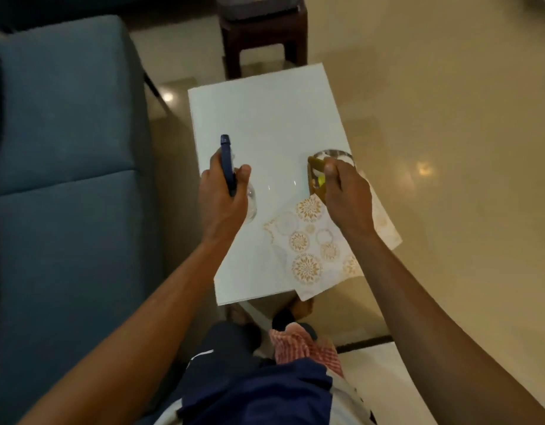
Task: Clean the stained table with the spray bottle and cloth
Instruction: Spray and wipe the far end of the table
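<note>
A small white table (265,118) stands in front of me. My left hand (219,200) grips a spray bottle (227,161) with a dark blue head and a clear body, held over the table's left side with the nozzle pointing away. My right hand (346,194) holds a golden-brown object (314,176) beside a clear glass bowl (338,155) at the table's right edge. A white napkin with gold circle patterns (308,250) lies on the near right corner and overhangs the edge. A red and white checked cloth (301,345) hangs at my waist.
A blue sofa (65,179) runs along the left, close to the table. A dark wooden stool (262,35) stands beyond the table's far end. Glossy beige floor (449,118) spreads to the right. My feet show under the table's near edge.
</note>
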